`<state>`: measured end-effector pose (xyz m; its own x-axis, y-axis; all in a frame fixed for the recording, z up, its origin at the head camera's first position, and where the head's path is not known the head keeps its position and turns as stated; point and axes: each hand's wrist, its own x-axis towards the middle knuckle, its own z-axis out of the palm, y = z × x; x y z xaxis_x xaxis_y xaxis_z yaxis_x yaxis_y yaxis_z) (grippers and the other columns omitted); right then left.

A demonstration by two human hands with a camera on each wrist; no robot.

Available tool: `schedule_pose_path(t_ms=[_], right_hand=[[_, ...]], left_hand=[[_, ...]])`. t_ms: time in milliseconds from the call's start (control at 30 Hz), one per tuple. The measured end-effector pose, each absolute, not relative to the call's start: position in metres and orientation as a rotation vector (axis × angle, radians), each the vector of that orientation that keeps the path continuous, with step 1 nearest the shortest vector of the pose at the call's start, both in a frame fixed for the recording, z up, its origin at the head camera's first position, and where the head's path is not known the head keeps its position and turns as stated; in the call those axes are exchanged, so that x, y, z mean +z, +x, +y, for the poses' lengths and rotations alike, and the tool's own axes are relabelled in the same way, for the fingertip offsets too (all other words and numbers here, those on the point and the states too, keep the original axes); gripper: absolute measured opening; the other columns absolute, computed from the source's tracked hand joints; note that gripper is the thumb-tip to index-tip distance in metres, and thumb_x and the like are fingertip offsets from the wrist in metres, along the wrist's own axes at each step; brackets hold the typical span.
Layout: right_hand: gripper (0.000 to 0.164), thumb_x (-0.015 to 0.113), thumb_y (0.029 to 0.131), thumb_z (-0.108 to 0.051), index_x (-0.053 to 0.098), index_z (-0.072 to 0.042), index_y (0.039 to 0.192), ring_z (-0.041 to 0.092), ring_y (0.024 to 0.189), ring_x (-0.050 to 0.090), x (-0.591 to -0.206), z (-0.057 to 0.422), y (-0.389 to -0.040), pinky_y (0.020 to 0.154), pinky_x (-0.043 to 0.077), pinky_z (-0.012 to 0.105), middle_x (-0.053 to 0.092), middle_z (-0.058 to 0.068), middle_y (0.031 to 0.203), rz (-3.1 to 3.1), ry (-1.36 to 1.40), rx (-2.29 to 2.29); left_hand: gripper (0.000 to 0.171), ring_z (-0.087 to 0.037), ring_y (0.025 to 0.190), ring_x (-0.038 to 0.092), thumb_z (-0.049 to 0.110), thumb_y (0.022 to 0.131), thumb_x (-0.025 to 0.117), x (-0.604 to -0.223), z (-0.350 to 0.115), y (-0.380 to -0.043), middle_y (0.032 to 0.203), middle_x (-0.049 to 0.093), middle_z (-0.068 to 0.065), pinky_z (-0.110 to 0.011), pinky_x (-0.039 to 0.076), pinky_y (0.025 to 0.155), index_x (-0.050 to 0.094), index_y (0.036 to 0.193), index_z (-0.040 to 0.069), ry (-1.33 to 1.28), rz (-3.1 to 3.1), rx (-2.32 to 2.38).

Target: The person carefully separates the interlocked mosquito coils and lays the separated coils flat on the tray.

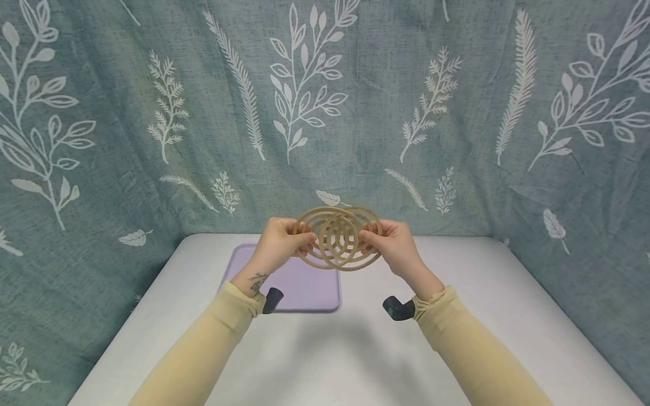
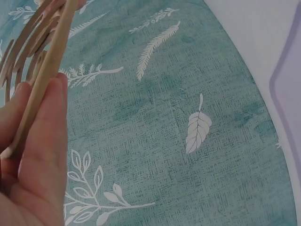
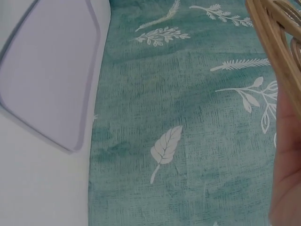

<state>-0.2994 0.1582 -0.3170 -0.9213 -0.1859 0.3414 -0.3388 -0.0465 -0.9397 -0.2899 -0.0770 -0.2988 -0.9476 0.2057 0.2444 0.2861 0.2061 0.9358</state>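
Above the table, a tan wooden trivet [image 1: 340, 235] of overlapping rings is held up between both hands. My left hand [image 1: 278, 242] pinches its left edge, thumb on the near face. On the opposite edge, my right hand [image 1: 396, 242] grips the rings the same way. The left wrist view shows the trivet [image 2: 49, 70] nearly edge-on, with the left hand's thumb and fingers [image 2: 44, 122] around its rim. Only part of the trivet [image 3: 277, 52] and of the right hand [image 3: 288, 160] enters the right wrist view.
A flat lilac tray [image 1: 304, 290] lies on the white table [image 1: 457, 316], behind and below the left hand. Green cloth [image 1: 355, 141] with white leaf prints hangs around the table's back and sides. A dark wrist device [image 1: 398, 308] sits at each cuff.
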Motion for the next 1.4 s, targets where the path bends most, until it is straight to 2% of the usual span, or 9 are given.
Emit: schedule_pose_path(t_ms=[67, 133, 300, 400, 533, 767, 1033, 1200, 1400], right_hand=[[0.014, 0.062, 0.085, 0.001, 0.061, 0.014, 0.091, 0.011, 0.064, 0.067, -0.317, 0.16, -0.301, 0.058, 0.056, 0.024, 0.066, -0.002, 0.066, -2.116, 0.598, 2.088], [0.014, 0.063, 0.085, 0.0, 0.062, 0.013, 0.091, 0.011, 0.065, 0.067, -0.316, 0.16, -0.301, 0.058, 0.056, 0.025, 0.066, -0.002, 0.066, -2.127, 0.61, 2.067], [0.003, 0.064, 0.084, 0.0, 0.066, 0.0, 0.082, 0.011, 0.066, 0.068, -0.313, 0.157, -0.3, 0.057, 0.056, 0.025, 0.067, -0.002, 0.068, -2.072, 0.578, 2.074], [0.009, 0.063, 0.085, 0.0, 0.068, -0.006, 0.081, 0.011, 0.066, 0.068, -0.312, 0.155, -0.299, 0.057, 0.056, 0.025, 0.068, -0.003, 0.069, -2.004, 0.537, 2.106], [0.01, 0.064, 0.085, 0.0, 0.067, -0.008, 0.08, 0.009, 0.064, 0.068, -0.312, 0.152, -0.299, 0.057, 0.056, 0.023, 0.069, -0.004, 0.067, -1.912, 0.493, 2.15], [0.006, 0.064, 0.084, 0.0, 0.066, -0.003, 0.079, 0.01, 0.06, 0.067, -0.312, 0.148, -0.299, 0.055, 0.055, 0.022, 0.069, -0.002, 0.066, -1.772, 0.499, 2.191], [0.018, 0.061, 0.086, -0.001, 0.068, -0.014, 0.076, 0.009, 0.063, 0.068, -0.311, 0.162, -0.301, 0.055, 0.055, 0.023, 0.07, -0.003, 0.069, -1.9, 0.657, 2.148], [0.015, 0.063, 0.085, -0.001, 0.068, -0.012, 0.075, 0.01, 0.064, 0.068, -0.309, 0.165, -0.302, 0.056, 0.056, 0.025, 0.07, -0.003, 0.07, -1.974, 0.697, 2.076], [0.009, 0.065, 0.085, -0.005, 0.067, 0.003, 0.083, 0.011, 0.061, 0.067, -0.307, 0.169, -0.303, 0.056, 0.056, 0.026, 0.07, -0.003, 0.068, -2.08, 0.683, 1.955]], left_hand=[[0.015, -0.012, 0.059, 0.063, 0.005, 0.083, 0.068, -0.298, -0.077, -0.29, 0.071, 0.067, -0.012, -0.025, 0.055, 0.055, 0.067, 0.086, -0.009, -0.488, -2.397, -1.86], [0.014, -0.013, 0.059, 0.063, 0.006, 0.083, 0.068, -0.298, -0.077, -0.289, 0.072, 0.067, -0.014, -0.025, 0.055, 0.055, 0.067, 0.085, -0.008, -0.468, -2.394, -1.849], [0.011, -0.015, 0.06, 0.065, 0.005, 0.082, 0.068, -0.298, -0.076, -0.288, 0.072, 0.067, -0.014, -0.027, 0.056, 0.057, 0.067, 0.084, -0.006, -0.407, -2.311, -1.89], [0.01, -0.015, 0.061, 0.065, 0.004, 0.083, 0.067, -0.3, -0.076, -0.289, 0.07, 0.067, -0.012, -0.028, 0.057, 0.059, 0.067, 0.083, -0.006, -0.407, -2.237, -1.934], [0.013, -0.014, 0.061, 0.065, 0.005, 0.083, 0.067, -0.298, -0.075, -0.286, 0.072, 0.067, -0.013, -0.028, 0.057, 0.061, 0.067, 0.087, -0.007, -0.369, -2.2, -1.986], [0.019, -0.011, 0.06, 0.065, 0.006, 0.083, 0.067, -0.3, -0.071, -0.289, 0.069, 0.067, -0.006, -0.028, 0.058, 0.063, 0.065, 0.094, -0.009, -0.285, -2.089, -2.131], [0.021, -0.011, 0.061, 0.066, 0.007, 0.085, 0.066, -0.3, -0.078, -0.29, 0.068, 0.067, -0.003, -0.028, 0.057, 0.062, 0.064, 0.096, -0.011, -0.366, -2.087, -2.125], [0.022, -0.012, 0.061, 0.066, 0.008, 0.084, 0.066, -0.297, -0.083, -0.29, 0.068, 0.067, -0.004, -0.028, 0.057, 0.061, 0.065, 0.095, -0.011, -0.433, -2.142, -2.062], [0.019, -0.012, 0.061, 0.066, 0.006, 0.083, 0.068, -0.296, -0.087, -0.292, 0.066, 0.066, -0.006, -0.028, 0.057, 0.061, 0.065, 0.09, -0.011, -0.46, -2.171, -1.997]])
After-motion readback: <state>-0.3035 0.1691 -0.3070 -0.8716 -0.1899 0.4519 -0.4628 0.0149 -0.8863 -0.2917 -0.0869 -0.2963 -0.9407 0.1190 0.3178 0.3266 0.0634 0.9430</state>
